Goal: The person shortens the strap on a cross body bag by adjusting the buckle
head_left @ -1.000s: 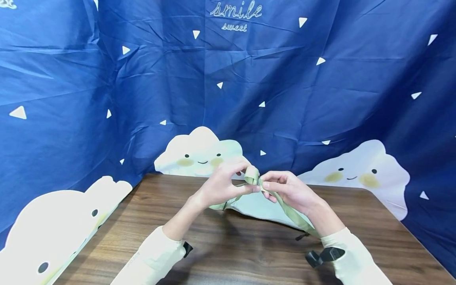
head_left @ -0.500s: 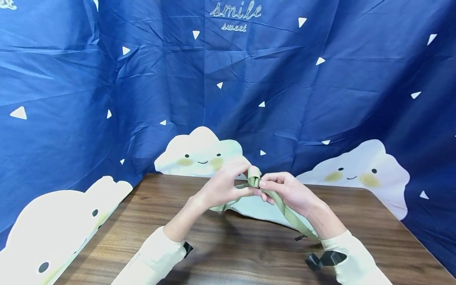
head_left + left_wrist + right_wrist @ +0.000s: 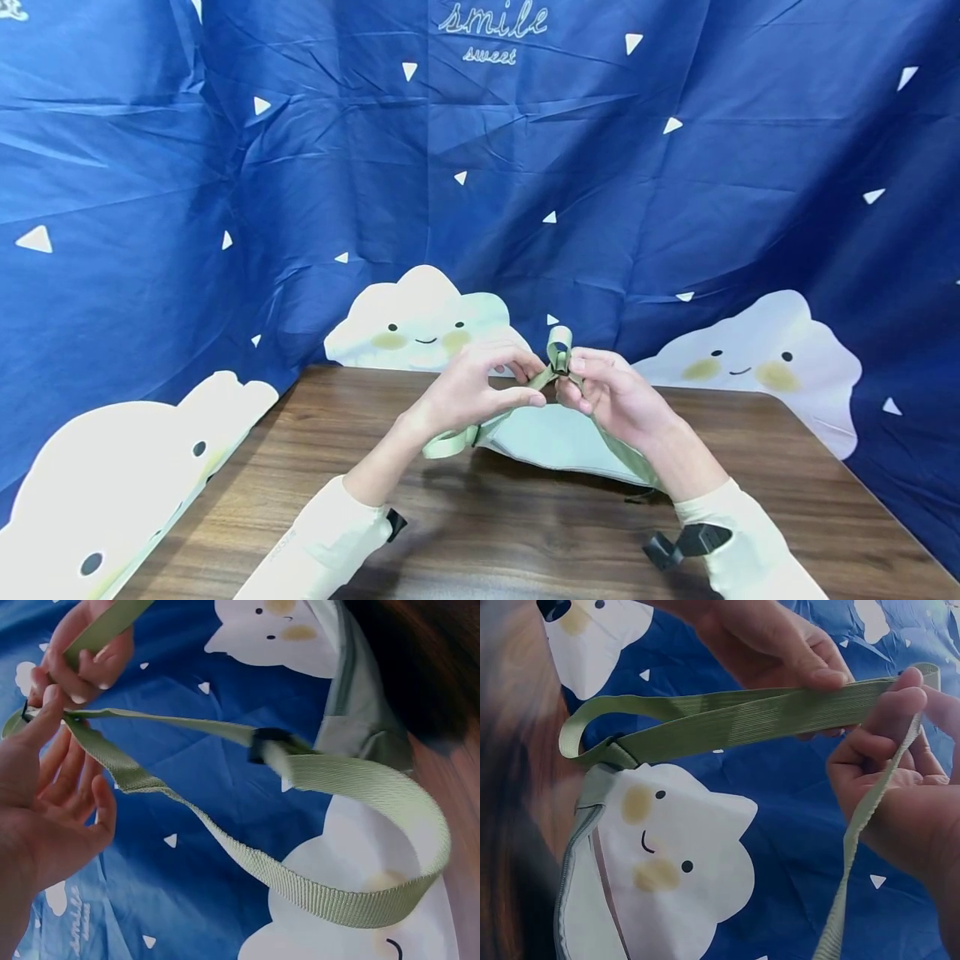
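Note:
A light green webbing strap rises from a pale green zipped bag (image 3: 558, 437) on the table. My right hand (image 3: 626, 396) pinches the strap (image 3: 559, 337) beside a small dark slide buckle (image 3: 561, 367), where the webbing stands up in a loop. My left hand (image 3: 468, 383) is just left of it, thumb and fingers apart with the strap running between them. In the left wrist view, the left hand (image 3: 49, 802) is close to the buckle end, and the strap (image 3: 345, 904) hangs in a wide loop from a second dark fitting (image 3: 270, 742).
The brown wooden table (image 3: 480, 533) extends around the bag. A blue curtain (image 3: 480, 183) with white clouds and triangles hangs behind and at the left. Each sleeve cuff carries a wrist device, with the black right one (image 3: 697, 542) close above the tabletop.
The strap loop and buckle have moved right and slightly up with my right hand. My left fingers have parted from the loop, and strap hangs in a curl below the left wrist.

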Motion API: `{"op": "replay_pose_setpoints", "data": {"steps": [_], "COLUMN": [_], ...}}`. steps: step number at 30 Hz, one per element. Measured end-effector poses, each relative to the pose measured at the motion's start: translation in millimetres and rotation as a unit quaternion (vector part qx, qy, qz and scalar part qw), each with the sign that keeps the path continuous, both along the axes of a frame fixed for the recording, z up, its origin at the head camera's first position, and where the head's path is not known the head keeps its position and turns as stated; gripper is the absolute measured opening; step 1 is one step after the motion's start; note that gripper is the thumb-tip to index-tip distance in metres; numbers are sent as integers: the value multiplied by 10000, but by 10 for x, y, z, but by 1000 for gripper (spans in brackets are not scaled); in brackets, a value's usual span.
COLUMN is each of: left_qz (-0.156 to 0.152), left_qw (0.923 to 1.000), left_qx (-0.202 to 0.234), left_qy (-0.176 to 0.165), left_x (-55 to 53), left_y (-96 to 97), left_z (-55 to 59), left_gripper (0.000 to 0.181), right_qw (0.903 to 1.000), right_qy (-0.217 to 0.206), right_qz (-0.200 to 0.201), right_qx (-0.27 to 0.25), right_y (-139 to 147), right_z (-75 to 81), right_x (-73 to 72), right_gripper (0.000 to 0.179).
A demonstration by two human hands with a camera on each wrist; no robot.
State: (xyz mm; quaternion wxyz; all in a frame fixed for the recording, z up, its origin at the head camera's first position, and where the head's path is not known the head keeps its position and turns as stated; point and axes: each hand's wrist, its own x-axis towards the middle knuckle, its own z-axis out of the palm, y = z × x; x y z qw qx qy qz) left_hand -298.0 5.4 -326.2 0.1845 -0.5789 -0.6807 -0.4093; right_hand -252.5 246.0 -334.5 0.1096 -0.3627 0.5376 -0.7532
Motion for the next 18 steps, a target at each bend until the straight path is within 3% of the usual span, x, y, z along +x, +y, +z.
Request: {"op": "replay_pose_setpoints", "data": {"steps": [4,12,18], "left_qz": [-17,84,44], "left_qw": [10000,9992,9967], "left_qx": [-77,-383,-646], "left_qy": [-7,-114,-491], "left_x": [-27,-95,-181], "left_y": [15,15,-31], "left_z": [-25,-91,-127], "left_gripper": [32,30,31], "right_qw": [9987,9858,9857], "right_qy": [39,316,211], "right_qz": [113,898,829], "right_qx": [-497,-1384,-1454], "right_y": [28,144,201], "right_z": [17,79,121], "right_x": [1,-35,-19], "right_gripper": [29,32,33]}}
